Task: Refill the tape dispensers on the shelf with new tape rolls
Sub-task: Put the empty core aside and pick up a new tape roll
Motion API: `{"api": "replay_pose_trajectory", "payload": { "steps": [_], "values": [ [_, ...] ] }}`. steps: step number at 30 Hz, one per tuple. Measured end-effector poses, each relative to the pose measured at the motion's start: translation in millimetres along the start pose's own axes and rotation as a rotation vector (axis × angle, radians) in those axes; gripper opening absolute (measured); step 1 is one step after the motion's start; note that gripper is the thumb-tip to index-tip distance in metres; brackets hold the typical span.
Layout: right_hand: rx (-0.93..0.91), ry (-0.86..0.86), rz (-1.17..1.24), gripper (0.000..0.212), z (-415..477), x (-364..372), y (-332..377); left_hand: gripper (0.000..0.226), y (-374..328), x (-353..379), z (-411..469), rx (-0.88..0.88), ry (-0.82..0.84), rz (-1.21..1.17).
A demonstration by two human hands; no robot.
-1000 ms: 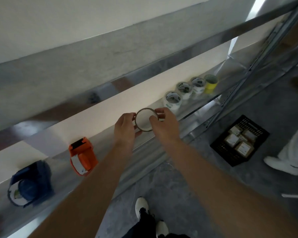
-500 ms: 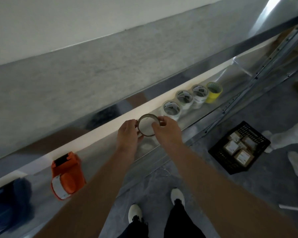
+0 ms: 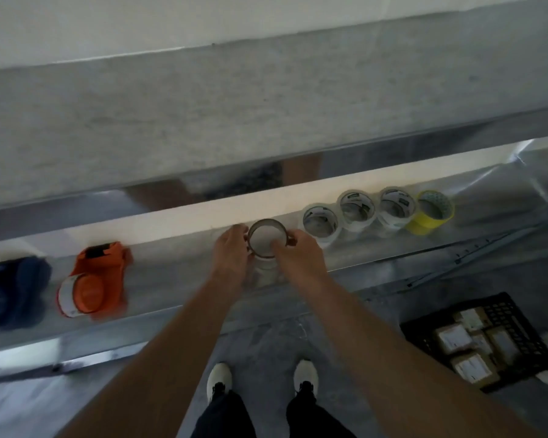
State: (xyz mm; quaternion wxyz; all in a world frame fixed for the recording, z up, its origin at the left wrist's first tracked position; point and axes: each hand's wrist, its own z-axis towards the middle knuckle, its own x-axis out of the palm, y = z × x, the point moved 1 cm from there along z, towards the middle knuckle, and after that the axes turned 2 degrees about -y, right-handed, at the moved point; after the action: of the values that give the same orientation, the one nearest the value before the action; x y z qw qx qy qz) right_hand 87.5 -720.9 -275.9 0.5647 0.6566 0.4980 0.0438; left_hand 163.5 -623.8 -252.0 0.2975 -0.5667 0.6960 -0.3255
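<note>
Item: thin brown ring (image 3: 268,221), either a spent core or a nearly used-up roll; which one cannot be told.
Location: over the metal shelf (image 3: 178,279) about midway along it; whether it touches the shelf is unclear.
Axis: open face turned up toward the camera, so the ring's axis runs roughly upright.
Left grip (image 3: 231,251): fingertips pinching the ring's left edge.
Right grip (image 3: 298,257): thumb and fingers pinching the ring's right edge, opposite the left.
Stock, right: four rolls standing in a row on the shelf, three clear rolls (image 3: 356,211) and one yellow roll (image 3: 434,211); the nearest clear roll sits just beside the right grip.
Stock, left: orange dispenser (image 3: 95,279) lying on its side, well apart from the ring on the left grip's side; blue dispenser (image 3: 10,292) beyond it at the frame edge.
Floor: black crate (image 3: 503,306) of small boxes, lower right.
Key relation: new rolls lie to the right and dispensers to the left, with the ring between them. The right grip is nearer the rolls, the left nearer the orange dispenser.
Judgement: next move probably means freeing one grip; the right is best placed to take a fresh roll.
</note>
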Motion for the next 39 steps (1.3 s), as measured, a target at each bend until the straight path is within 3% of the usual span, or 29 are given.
{"api": "replay_pose_trajectory", "payload": {
  "steps": [9, 24, 30, 32, 35, 39],
  "values": [
    [-0.051, 0.169, 0.035, 0.028, 12.1, -4.9, -19.4, 0.021, 21.7, 13.3, 5.7, -0.027, -0.066, 0.043],
    [-0.028, 0.188, 0.065, 0.033, 24.9, -0.8, -28.0, 0.024, 24.9, 28.1, 30.3, 0.038, -0.112, 0.142],
    [0.002, 0.186, 0.006, 0.059, 31.2, -33.6, -14.2, 0.025, 5.5, 35.9, 24.6, 0.286, -0.142, 0.511],
    [-0.002, 0.131, 0.007, 0.053, 34.5, -49.3, -8.9, 0.030, -4.5, 46.0, 21.7, 0.333, -0.125, 0.593],
    [-0.016, -0.025, -0.028, 0.027, 43.7, -68.2, -8.8, 0.037, -14.9, 67.1, 20.6, 0.347, -0.064, 0.734],
    [0.024, -0.123, -0.073, 0.033, 53.4, -83.4, -19.1, 0.051, -21.0, 93.5, 22.4, 0.307, 0.081, 0.930]
  ]
}}
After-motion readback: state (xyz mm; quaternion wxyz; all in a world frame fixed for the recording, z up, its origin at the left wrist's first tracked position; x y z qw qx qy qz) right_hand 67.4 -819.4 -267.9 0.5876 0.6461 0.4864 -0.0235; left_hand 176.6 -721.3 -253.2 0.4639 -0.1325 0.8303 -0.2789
